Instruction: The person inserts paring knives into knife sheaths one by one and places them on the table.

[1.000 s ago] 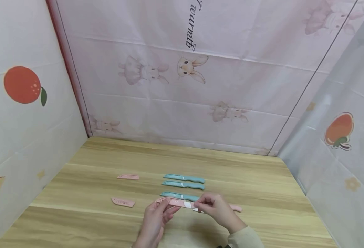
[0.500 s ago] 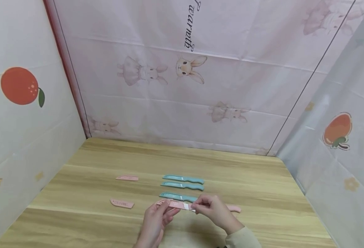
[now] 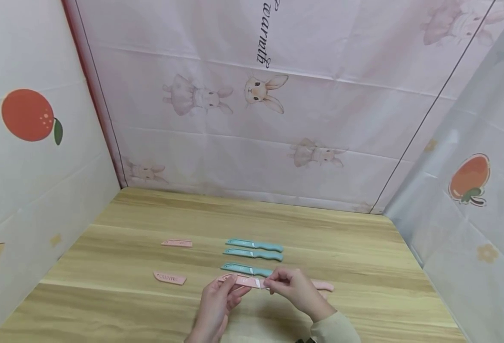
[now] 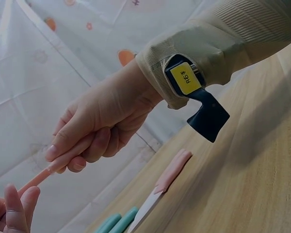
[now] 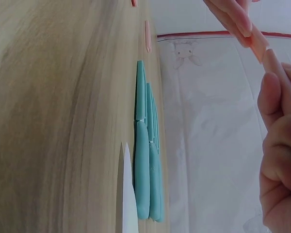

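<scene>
In the head view my left hand [image 3: 213, 307] pinches a pink sheath [image 3: 246, 281] by its tip end. My right hand [image 3: 296, 291] grips a pink knife handle, also seen in the left wrist view [image 4: 75, 154]. The sheath covers most of that knife's blade, and only a short white strip shows. Below the hands, a second knife lies uncovered on the table, with a pink handle [image 4: 173, 170] and a bare white blade [image 5: 129, 208]; the right hand hides part of it in the head view.
Behind the hands, three teal knives in sheaths [image 3: 245, 242] [image 3: 243, 252] [image 3: 237, 268] lie side by side on the wooden table [image 3: 127, 314]. Two loose pink sheaths [image 3: 177, 243] [image 3: 169, 278] lie to the left. Printed cloth walls surround the table.
My right hand has moved slightly left toward my left hand. The strip of blade showing between pink sheath and handle has become shorter.
</scene>
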Available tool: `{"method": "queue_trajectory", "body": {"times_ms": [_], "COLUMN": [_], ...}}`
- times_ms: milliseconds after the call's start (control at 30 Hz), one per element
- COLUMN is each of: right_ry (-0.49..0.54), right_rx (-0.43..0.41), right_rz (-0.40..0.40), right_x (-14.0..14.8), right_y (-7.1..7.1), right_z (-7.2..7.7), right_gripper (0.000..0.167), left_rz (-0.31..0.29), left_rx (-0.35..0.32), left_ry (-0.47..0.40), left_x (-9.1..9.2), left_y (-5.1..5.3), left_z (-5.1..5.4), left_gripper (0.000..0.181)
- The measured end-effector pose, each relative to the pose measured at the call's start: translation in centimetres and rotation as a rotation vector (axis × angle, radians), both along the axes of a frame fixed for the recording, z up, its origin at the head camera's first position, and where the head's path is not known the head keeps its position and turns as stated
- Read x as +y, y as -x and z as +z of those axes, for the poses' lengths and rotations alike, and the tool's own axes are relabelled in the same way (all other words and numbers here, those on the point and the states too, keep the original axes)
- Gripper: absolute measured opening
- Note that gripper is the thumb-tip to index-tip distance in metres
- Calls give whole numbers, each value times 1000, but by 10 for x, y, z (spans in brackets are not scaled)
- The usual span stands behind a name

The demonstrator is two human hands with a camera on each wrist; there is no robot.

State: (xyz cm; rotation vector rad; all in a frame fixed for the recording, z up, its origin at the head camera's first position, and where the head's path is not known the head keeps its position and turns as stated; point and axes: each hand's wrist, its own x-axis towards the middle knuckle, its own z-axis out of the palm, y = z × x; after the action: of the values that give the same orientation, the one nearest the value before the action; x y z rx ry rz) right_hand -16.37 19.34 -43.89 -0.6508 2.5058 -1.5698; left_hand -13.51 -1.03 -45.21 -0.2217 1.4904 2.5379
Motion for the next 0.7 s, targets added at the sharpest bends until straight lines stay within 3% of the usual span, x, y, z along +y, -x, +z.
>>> {"method": "queue_trajectory", "body": {"times_ms": [100, 300, 367, 433, 467, 533, 700], "right_ry": [-17, -28, -14, -9, -8, -14, -50], "right_rx": [-15, -12, -15, -4, -5, 4, 3], "right_rz": [-10, -10, -17, -27, -41, -73, -126], "right_x": [-2, -9, -9, -7, -5, 0, 10], "right_y": [-2, -14, -15, -15, -13, -9, 0], "right_z": [4, 29, 31, 28, 23, 11, -12], "right_gripper": [13, 14, 13, 12, 12, 11, 13], "left_rz": [2, -4, -33, -79, -101, -126, -151], "left_rx": [-1, -5, 32, 105, 162, 316, 795], "left_ry": [3, 26, 69, 166, 242, 480, 1281], "left_x": [0, 1, 0, -3, -4, -8, -12], "left_y": [0, 2, 5, 10, 13, 19, 30], "left_z": [-1, -1, 0, 3, 4, 8, 18], "left_gripper": [28, 30, 34, 37, 38, 40, 35]}}
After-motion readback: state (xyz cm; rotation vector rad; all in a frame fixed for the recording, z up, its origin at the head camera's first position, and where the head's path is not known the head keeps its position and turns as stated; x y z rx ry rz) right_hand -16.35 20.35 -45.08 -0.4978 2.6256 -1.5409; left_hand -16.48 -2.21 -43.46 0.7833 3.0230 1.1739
